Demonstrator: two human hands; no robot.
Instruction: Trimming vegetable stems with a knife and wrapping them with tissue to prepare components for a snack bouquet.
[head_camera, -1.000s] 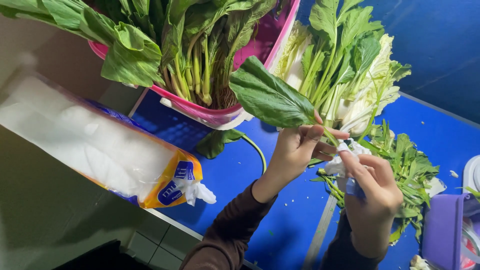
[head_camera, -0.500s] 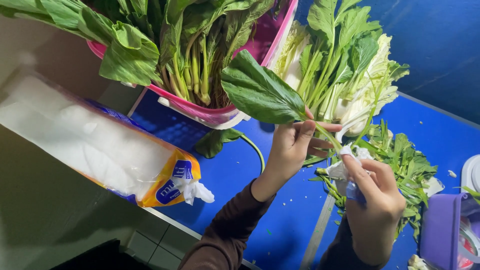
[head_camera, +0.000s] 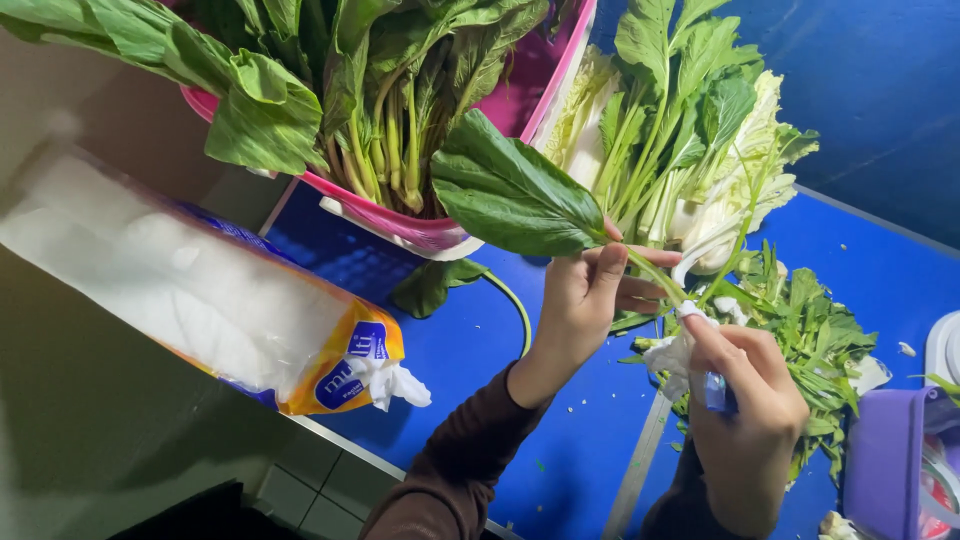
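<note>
My left hand (head_camera: 585, 300) pinches the stem of a large dark green leaf (head_camera: 510, 190) and holds it up over the blue table (head_camera: 470, 360). My right hand (head_camera: 745, 420) grips a crumpled white tissue (head_camera: 675, 350) pressed against the lower end of that stem. Just beyond the leaf stands a pink tub (head_camera: 440, 232) full of leafy greens. A bunch of pale-stemmed greens (head_camera: 690, 150) lies behind my hands.
A pile of small green trimmings (head_camera: 815, 340) lies on the table to the right. A long plastic pack of white tissues (head_camera: 200, 300) rests at the left table edge. A loose leaf (head_camera: 430, 285) lies under the tub. A purple container (head_camera: 885, 465) sits at the right edge.
My left hand has lifted the leaf slightly higher and toward the tub. The right hand with the tissue stays at the stem's lower end.
</note>
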